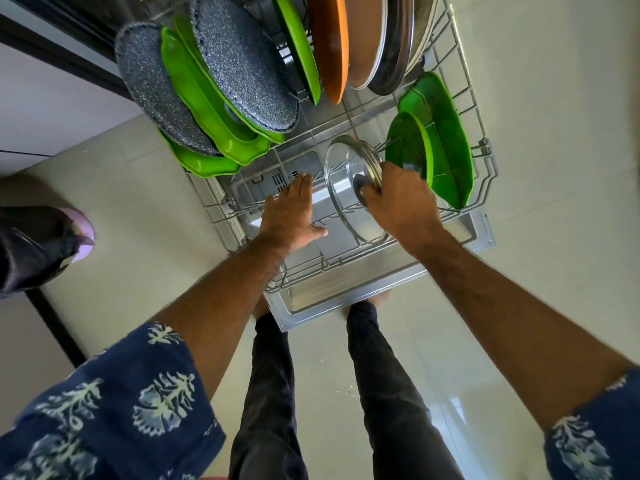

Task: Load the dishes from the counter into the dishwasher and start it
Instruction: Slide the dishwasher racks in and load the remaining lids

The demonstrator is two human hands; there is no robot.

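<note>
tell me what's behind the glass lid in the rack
Through the glass lid, wire tines and the grey dishwasher door show. The right hand covers its knob side, hiding what's there.

The plates at the right of the rack are bright green, and so are the scalloped trays at the left. Between those trays stand dark grey pans speckled with white. One upright plate is orange on its edge and brown on its face, next to a green one. The glass lid is clear with a silver rim and a dark grey knob. The rack's wire is pale grey. The sleeves are navy with a pale blue-and-white leaf print; the trousers are black. The floor tiles are cream
</note>
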